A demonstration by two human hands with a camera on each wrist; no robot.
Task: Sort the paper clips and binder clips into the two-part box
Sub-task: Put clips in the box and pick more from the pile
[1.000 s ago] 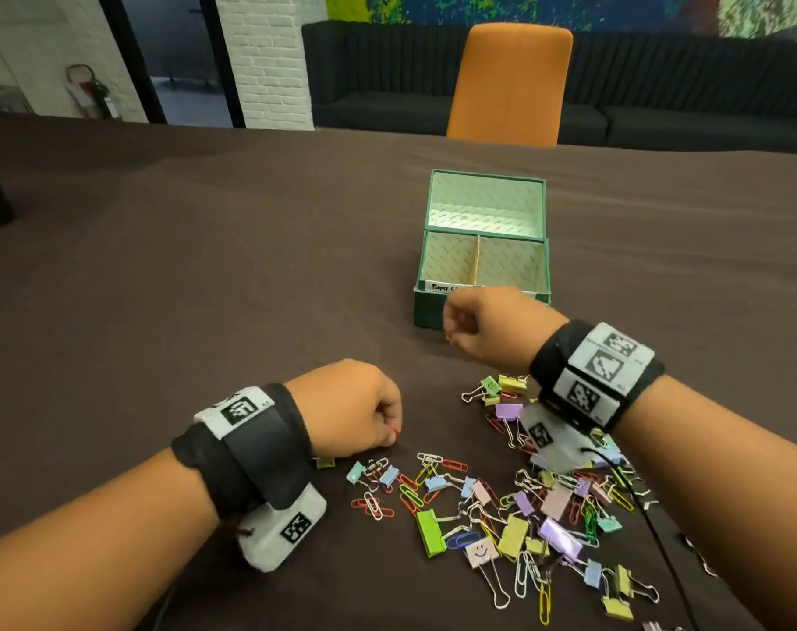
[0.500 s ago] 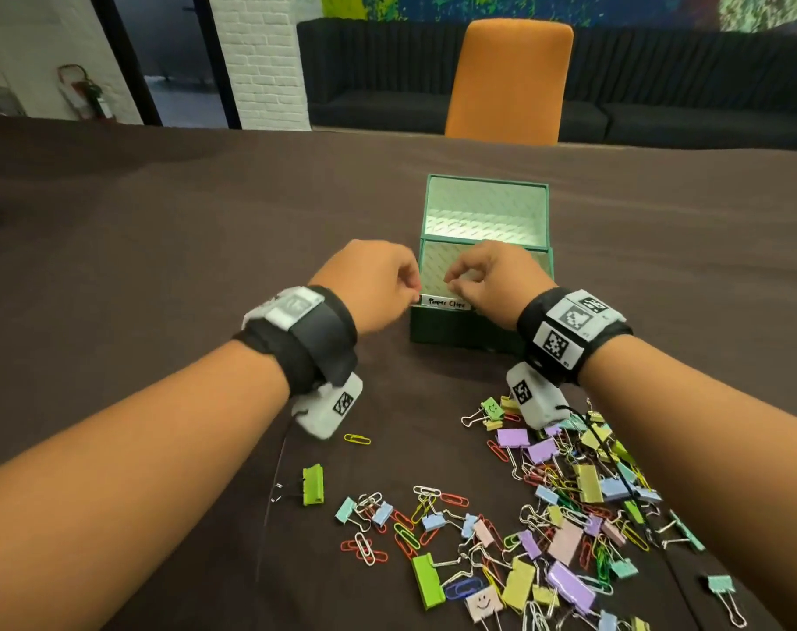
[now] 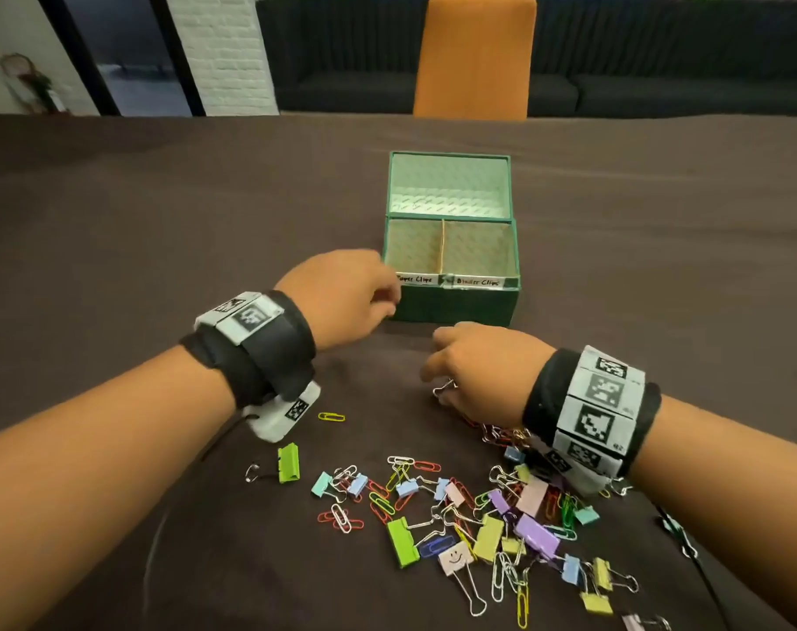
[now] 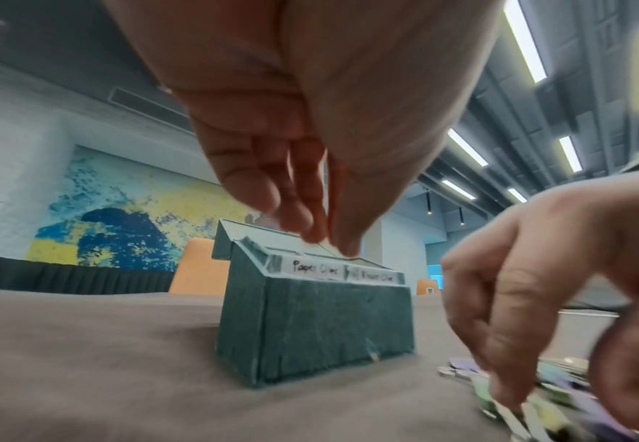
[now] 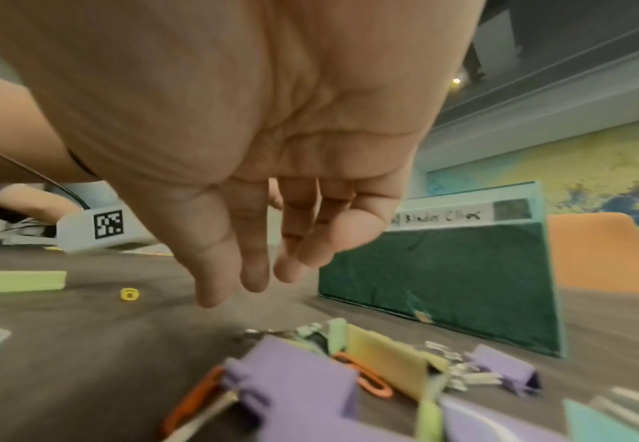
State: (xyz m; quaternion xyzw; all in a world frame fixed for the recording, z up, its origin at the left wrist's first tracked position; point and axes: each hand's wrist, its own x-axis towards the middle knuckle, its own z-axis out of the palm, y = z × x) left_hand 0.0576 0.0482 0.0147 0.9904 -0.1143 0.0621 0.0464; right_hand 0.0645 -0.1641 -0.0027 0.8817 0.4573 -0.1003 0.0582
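The green two-part box [image 3: 451, 282] stands open mid-table, labelled "Paper Clips" on the left and "Binder Clips" on the right; I see no clips in the visible parts of it. A pile of coloured paper clips and binder clips [image 3: 478, 516] lies near me. My left hand [image 3: 389, 302] hovers at the box's front-left corner, fingers hanging loose and empty [image 4: 329, 239]. My right hand [image 3: 435, 380] is low over the far end of the pile [image 5: 310, 373], fingers reaching down at the clips [image 5: 257, 284]; nothing shows between them.
The box's lid [image 3: 449, 184] stands open behind it. A loose yellow paper clip [image 3: 331, 417] and a green binder clip [image 3: 288, 462] lie left of the pile. An orange chair [image 3: 474, 56] stands at the table's far edge.
Half a second ago both hands were together at the box's front rim. The left hand has drawn back to the corner; the right has dropped to the pile.
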